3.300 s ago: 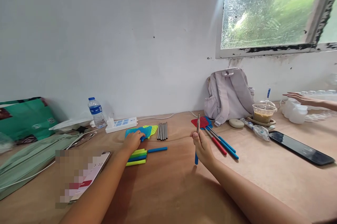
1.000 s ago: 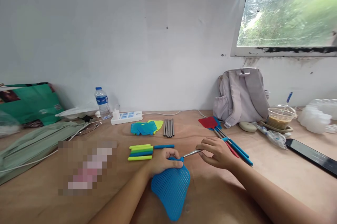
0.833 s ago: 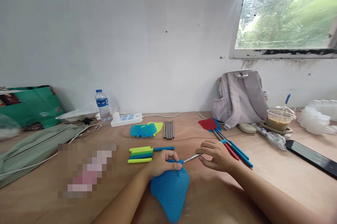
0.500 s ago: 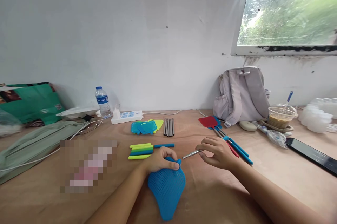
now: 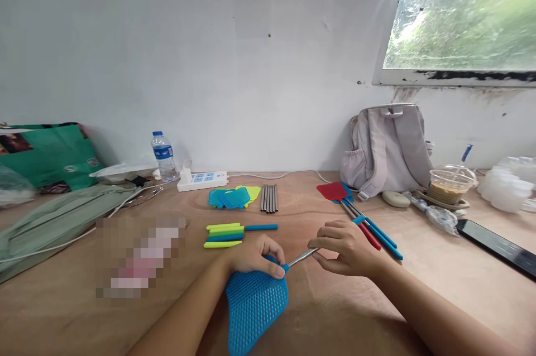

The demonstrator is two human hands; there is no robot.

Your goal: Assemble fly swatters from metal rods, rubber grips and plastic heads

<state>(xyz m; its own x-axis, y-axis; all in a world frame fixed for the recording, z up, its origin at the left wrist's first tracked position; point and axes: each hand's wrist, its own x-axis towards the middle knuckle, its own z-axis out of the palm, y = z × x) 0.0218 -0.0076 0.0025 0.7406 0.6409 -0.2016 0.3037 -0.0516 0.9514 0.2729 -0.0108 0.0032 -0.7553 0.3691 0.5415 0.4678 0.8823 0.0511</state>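
Two hands work near the worktop's (image 5: 419,289) front edge. Left to right: green bag (image 5: 46,152) and grey-green cloth (image 5: 54,222) at the far left edge, print on the bag too small to read. Water bottle (image 5: 163,156) with blue label, text unreadable, and white power strip (image 5: 203,180) stand along the back edge by the wall. In front of them, loose mesh heads (image 5: 232,197) in blue and yellow, metal rods (image 5: 268,198) laid side by side, coloured grips (image 5: 224,235) in a neat row: parts look sorted by kind for easy picking.

Left hand (image 5: 251,255) is closed over the neck of the blue swatter head (image 5: 253,306), pinning it flat on the worktop, likely to steady the socket. Right hand (image 5: 349,247) pinches the metal rod (image 5: 302,257), its tip at the head's neck, lined up with it.

Further right: finished swatters (image 5: 364,222), red and blue, lie together; backpack (image 5: 387,147) leans on the wall; drink cup (image 5: 450,183); phone (image 5: 494,244) near the right edge.
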